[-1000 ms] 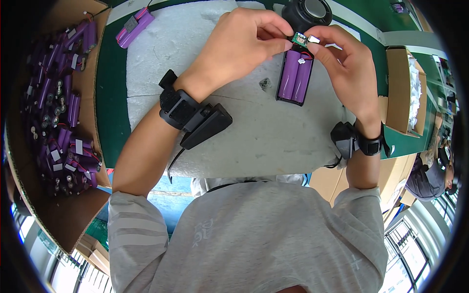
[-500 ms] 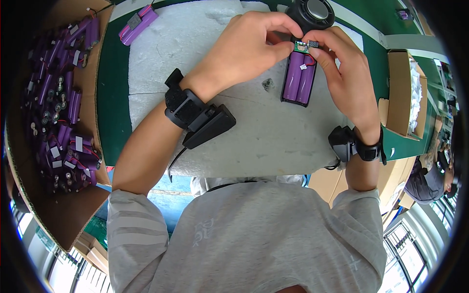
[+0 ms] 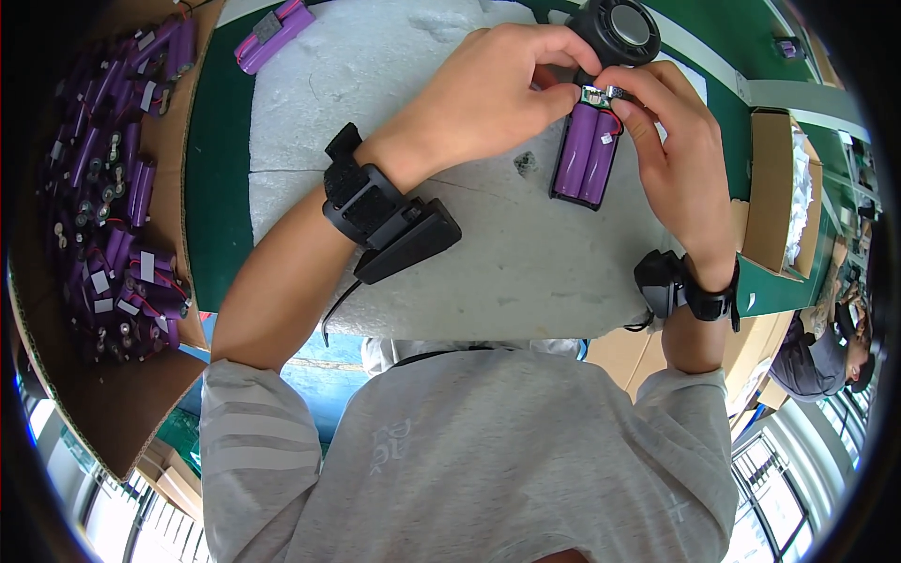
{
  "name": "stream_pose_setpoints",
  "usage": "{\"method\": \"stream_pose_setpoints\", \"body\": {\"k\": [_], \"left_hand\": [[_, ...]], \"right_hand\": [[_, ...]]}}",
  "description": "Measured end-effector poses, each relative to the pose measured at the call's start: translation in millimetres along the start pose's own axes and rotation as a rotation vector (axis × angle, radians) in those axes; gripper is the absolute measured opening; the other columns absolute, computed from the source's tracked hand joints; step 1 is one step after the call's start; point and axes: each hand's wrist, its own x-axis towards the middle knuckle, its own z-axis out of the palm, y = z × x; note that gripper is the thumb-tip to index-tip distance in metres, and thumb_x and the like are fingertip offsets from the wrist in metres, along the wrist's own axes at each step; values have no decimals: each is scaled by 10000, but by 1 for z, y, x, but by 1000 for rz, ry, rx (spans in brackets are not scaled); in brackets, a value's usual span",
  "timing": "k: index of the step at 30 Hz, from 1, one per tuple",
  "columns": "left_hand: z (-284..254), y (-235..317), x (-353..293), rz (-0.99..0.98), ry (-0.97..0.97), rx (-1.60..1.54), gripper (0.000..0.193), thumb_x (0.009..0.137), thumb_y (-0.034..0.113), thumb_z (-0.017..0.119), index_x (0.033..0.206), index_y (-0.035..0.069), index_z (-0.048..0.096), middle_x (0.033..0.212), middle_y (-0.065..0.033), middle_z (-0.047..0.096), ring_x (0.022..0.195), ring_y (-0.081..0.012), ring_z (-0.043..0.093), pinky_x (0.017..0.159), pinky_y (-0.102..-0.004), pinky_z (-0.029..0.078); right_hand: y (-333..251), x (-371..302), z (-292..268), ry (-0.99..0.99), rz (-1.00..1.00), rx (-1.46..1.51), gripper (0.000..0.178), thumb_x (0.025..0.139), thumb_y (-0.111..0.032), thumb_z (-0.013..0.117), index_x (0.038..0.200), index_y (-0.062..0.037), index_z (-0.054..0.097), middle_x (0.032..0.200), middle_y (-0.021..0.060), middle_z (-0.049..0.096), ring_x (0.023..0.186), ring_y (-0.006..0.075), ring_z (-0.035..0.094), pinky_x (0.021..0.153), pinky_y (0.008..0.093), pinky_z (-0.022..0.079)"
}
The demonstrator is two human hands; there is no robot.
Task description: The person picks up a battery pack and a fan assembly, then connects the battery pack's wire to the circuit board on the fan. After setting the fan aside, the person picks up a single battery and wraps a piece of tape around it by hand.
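Note:
A black handheld fan (image 3: 627, 26) lies at the far side of the pad, its handle opened. Inside the handle sit two purple battery cells (image 3: 587, 155) side by side, with a red wire and a small white tag. A small green circuit board (image 3: 593, 96) shows between the cells and the fan head. My left hand (image 3: 497, 94) is closed round the fan's neck, thumb at the board's left edge. With thumb and index finger, my right hand (image 3: 680, 141) pinches a small dark display piece (image 3: 616, 92) at the board's right end, tilted up from it.
A pale foam pad (image 3: 422, 272) covers the green table. At left stands a cardboard box (image 3: 169, 188) full of purple battery packs; another purple pack (image 3: 274, 36) lies by the pad's far left corner. A smaller carton (image 3: 771, 188) with white contents stands at right. Another person (image 3: 812, 352) is farther right.
The fan sits slightly farther right and lower in view, along with both hands. The display piece in my right fingers has turned from facing up to more edge-on.

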Motion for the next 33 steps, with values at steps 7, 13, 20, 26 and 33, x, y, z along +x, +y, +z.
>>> {"method": "stream_pose_setpoints", "body": {"k": [7, 13, 20, 26, 33], "left_hand": [[-2, 5, -1, -29, -49, -17, 264, 803, 87, 598, 1053, 13, 638, 890, -138, 694, 819, -226, 684, 724, -313, 527], [4, -8, -1, 237, 55, 19, 263, 817, 22, 578, 1074, 25, 634, 886, -129, 673, 793, -201, 653, 718, -295, 509], [-9, 18, 6, -161, -212, -296, 283, 856, -89, 516, 1137, -50, 529, 1029, -133, 631, 952, -169, 618, 821, -274, 485], [-3, 10, 0, 256, -76, 66, 276, 852, -89, 520, 1126, -52, 534, 1009, -134, 636, 940, -174, 626, 813, -270, 488], [-4, 20, 5, -107, -128, -246, 264, 845, -93, 517, 1105, -57, 544, 982, -139, 645, 895, -166, 633, 792, -270, 498]], "right_hand": [[0, -1, 4, 69, -43, -70, 199, 836, 48, 596, 1004, -46, 647, 897, 118, 586, 689, 257, 600, 622, 323, 475], [-2, 1, 0, 102, 121, -23, 219, 810, 1, 677, 1026, -33, 671, 896, 89, 658, 707, 178, 626, 665, 263, 495], [4, -1, -2, 115, 69, -65, 217, 791, -33, 722, 1006, -26, 697, 902, 79, 686, 743, 139, 634, 693, 238, 503], [-3, -1, -4, 94, 36, -162, 198, 789, -52, 723, 983, -17, 702, 900, 85, 681, 739, 158, 637, 684, 242, 497], [-3, -1, -6, 59, -1, -202, 186, 802, -54, 710, 981, -5, 695, 891, 87, 674, 729, 171, 635, 675, 246, 496]]}}
